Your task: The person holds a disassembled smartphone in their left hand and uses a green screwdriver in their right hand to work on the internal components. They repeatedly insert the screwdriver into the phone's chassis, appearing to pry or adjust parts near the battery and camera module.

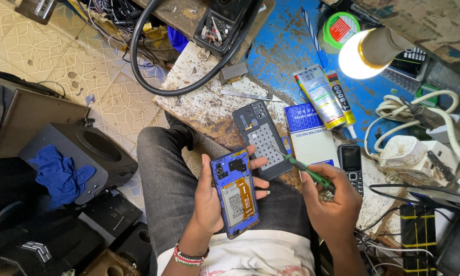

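Sitting at a scarred blue-and-white bench over patterned floor tiles, under a glowing bulb. Gripping an opened phone in the left hand, fingers wrapped round its blue frame, over the lap: silver battery, orange ribbon cable, dark board showing. Pinching a green-handled screwdriver in the closed right hand, metal tip reaching to a perforated dark back cover lying on the bench edge. Beside it, lying flat: a blue-and-white box, two glue tubes with printed labels, a small keypad phone. Farther off, a green-lidded round tub with a red label.
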